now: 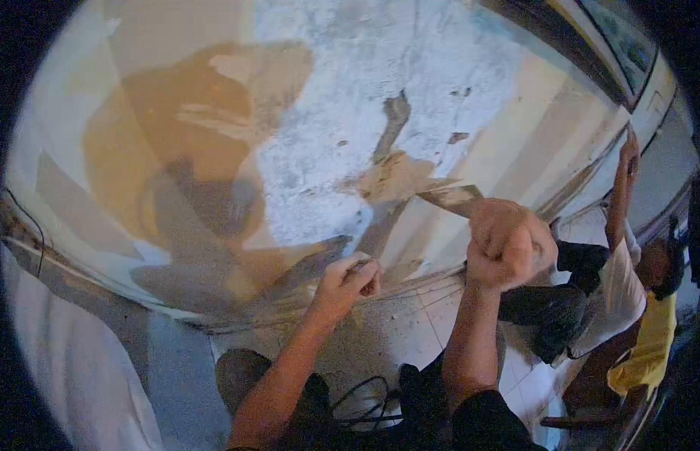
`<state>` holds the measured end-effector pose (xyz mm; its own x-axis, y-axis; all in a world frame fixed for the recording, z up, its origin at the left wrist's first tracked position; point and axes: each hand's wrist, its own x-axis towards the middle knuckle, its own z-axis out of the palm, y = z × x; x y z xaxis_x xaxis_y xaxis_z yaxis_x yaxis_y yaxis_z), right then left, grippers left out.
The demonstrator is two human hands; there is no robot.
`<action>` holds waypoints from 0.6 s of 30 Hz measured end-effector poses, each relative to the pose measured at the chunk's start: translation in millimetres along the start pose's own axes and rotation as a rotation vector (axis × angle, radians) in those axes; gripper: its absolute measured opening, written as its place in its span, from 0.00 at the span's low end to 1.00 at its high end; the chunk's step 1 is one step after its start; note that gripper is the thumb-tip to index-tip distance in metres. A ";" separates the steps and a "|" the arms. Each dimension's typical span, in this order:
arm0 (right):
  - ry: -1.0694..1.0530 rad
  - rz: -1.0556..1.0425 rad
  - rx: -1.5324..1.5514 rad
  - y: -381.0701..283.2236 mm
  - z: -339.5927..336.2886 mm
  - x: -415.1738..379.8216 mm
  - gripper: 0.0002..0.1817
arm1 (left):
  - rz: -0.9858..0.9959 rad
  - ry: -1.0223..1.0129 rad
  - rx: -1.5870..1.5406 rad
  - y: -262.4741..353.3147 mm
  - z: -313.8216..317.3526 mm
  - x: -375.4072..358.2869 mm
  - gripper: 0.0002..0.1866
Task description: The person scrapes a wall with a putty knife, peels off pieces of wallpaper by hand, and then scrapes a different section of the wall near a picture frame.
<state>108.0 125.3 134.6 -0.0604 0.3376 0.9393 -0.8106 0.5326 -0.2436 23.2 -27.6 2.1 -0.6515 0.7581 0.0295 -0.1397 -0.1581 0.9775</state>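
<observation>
My right hand (508,244) is closed in a fist around the handle of a scraper (449,197). Its flat blade lies against the wall (410,90), on a patch where paint has peeled to a tan layer (391,177). Lower and to the left, my left hand (348,283) is closed on a small thing I cannot make out, close to the base of the wall. Both forearms reach up from the bottom of the view.
The wall has white flaking paint, grey streaks and a large brown bare patch (177,113). At the right another person in a white shirt (621,282) has one arm raised to the wall. The tiled floor (410,331) holds dust and a dark cable (365,398).
</observation>
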 end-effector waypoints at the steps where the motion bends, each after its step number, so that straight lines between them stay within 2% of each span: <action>1: 0.060 0.021 -0.096 7.2 0.3 1.7 0.18 | 0.008 -0.012 0.002 2.0 2.6 5.6 0.12; 3: 0.084 0.022 -0.074 1.3 -4.3 3.5 0.19 | 0.010 0.008 0.055 -5.6 2.9 2.8 0.12; 5: -0.068 -0.030 0.278 -13.3 -11.7 17.5 0.22 | 0.012 0.008 0.050 -10.1 0.8 4.8 0.12; 6: -0.161 -0.051 0.319 -10.6 -20.5 18.2 0.22 | 0.038 0.005 0.052 -8.2 2.0 3.8 0.12; 7: -0.167 -0.049 0.319 -1.0 -16.1 11.6 0.22 | 0.040 0.007 0.046 -9.0 2.0 5.0 0.12; 9: 0.133 0.143 -0.024 16.2 -2.6 -1.3 0.21 | 0.025 -0.007 0.047 -7.8 1.4 6.4 0.12; 11: 0.086 0.202 0.035 11.5 -12.0 4.3 0.21 | 0.010 -0.007 0.054 -6.6 3.2 6.5 0.12; 13: -0.063 0.051 0.488 10.7 -25.4 6.4 0.22 | -0.012 0.012 0.056 -7.5 1.6 4.2 0.12; 14: -0.152 0.097 0.361 -8.8 -18.8 16.8 0.22 | -0.009 0.006 0.039 -8.9 1.0 3.5 0.12; 15: -0.154 0.102 0.364 -2.5 -12.8 13.3 0.22 | 0.004 -0.010 0.026 -7.4 1.7 3.8 0.11; 17: 0.090 0.270 0.098 13.0 0.6 5.0 0.23 | 0.012 -0.005 0.012 -5.0 4.9 3.9 0.11; 18: 0.109 0.326 0.026 12.3 -1.0 8.4 0.23 | 0.027 0.008 0.002 -4.0 4.6 4.6 0.11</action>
<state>98.1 135.5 139.3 -0.2572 0.5683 0.7816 -0.7735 0.3638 -0.5190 24.1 -20.6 -0.7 -0.6611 0.7483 0.0545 -0.1206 -0.1777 0.9767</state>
